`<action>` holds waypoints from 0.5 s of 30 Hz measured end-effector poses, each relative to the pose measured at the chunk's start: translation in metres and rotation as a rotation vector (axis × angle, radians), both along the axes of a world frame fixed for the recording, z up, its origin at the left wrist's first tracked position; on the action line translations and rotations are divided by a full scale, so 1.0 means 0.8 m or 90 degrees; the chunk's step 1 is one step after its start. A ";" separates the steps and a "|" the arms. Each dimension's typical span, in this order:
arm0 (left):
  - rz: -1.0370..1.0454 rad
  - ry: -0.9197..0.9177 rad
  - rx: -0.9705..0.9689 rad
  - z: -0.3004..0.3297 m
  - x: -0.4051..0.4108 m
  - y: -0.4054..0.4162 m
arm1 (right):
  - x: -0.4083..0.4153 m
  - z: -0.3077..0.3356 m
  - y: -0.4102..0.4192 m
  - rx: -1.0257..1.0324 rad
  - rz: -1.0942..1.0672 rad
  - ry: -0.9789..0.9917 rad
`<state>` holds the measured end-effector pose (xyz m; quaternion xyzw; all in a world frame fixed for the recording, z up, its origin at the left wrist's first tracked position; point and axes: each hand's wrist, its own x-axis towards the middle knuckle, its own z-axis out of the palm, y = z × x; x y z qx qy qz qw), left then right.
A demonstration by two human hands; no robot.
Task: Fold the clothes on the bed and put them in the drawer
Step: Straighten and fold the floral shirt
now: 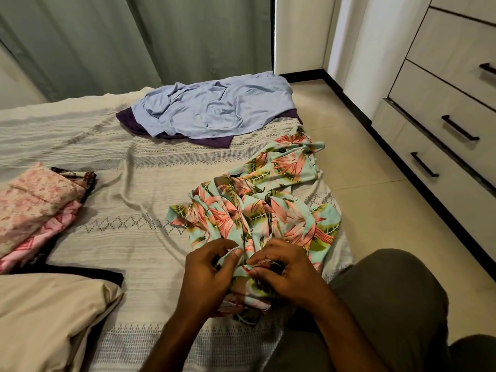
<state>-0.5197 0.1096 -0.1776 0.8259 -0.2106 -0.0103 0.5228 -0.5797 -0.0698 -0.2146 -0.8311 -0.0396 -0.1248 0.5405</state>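
Nearest to the camera, the near edge of the floral garment [257, 210] was gripped by both hands. The left hand [212, 269] was curled closed, with a small fold of the cloth pinched between thumb and fingers; the right hand [284, 275] was also closed on the bunched fabric just beside it. The rest of the garment was spread in loose wrinkles over the bed [150, 200], and its far part lay at the bed's right edge.

Some risks were judged from this. The thin cloth looked slippery, so a fold could be lost if the pinch was loosened. Because one part lay close to the edge, it could be dragged down to the floor [357, 167] when the garment was lifted. Since the fabric was crumpled, an uneven fold could also be produced.

Further left, a pile of pink folded clothes [35, 202] was seen on the bed, beside a pillow [53, 312]. At the far end, a light blue shirt [214, 108] was laid unfolded on top of a purple garment [214, 140].

At the right, the drawers [445, 135] of a pale cabinet were seen. All visible ones appeared shut, so their contents could not be told.
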 end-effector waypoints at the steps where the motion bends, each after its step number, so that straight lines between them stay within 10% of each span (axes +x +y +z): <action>1: -0.010 -0.012 0.016 -0.003 -0.001 0.000 | 0.000 0.000 0.000 -0.012 -0.002 -0.010; 15: -0.075 0.185 -0.049 0.003 -0.015 -0.012 | -0.002 0.009 0.004 0.098 -0.011 -0.005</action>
